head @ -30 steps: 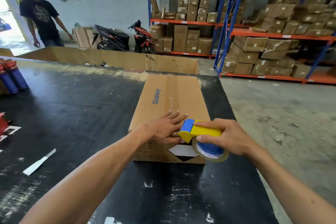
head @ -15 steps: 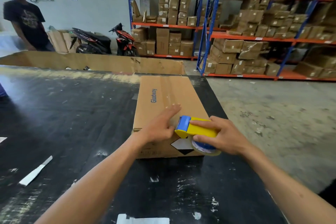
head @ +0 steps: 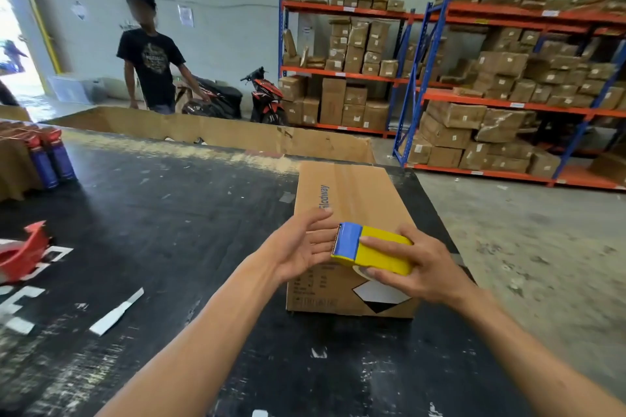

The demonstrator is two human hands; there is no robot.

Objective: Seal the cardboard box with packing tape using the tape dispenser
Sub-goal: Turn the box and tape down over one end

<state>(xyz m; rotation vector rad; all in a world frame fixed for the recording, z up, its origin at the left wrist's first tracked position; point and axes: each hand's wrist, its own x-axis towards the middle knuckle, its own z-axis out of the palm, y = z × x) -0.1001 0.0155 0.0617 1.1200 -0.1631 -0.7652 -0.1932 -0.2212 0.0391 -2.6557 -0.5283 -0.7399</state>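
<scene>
reaching in from the bottom edge, two bare forearms meet above the near end of the cardboard box (head: 352, 200). the right hand (head: 418, 269) is wrapped around the tape dispenser (head: 371, 249), fingers over its yellow top and thumb under it near the pale roll of tape, holding it lifted above the box's near edge with the blue toothed end pointing left. the left hand (head: 299, 247) is spread loose, palm turned toward the dispenser's blade, fingertips just beside the blue end; i cannot tell if they touch it. the box lies closed on the black table (head: 162, 220), long side running away from the camera, a strip of clear tape shining along its top seam, blue lettering on the left flap and a black-and-white diamond mark on the near face. a white strip (head: 117, 311) lies on the table to the left, and a red tape dispenser (head: 23, 254) sits at the left edge. farther back on the left stand blue bottles with red caps (head: 50, 156). beyond the table's far edge is a large open carton (head: 237, 132). behind it a person in a black t-shirt (head: 150, 61) stands near two parked motorbikes (head: 237, 100), and orange-and-blue racks (head: 474, 91) hold stacked brown boxes.
</scene>
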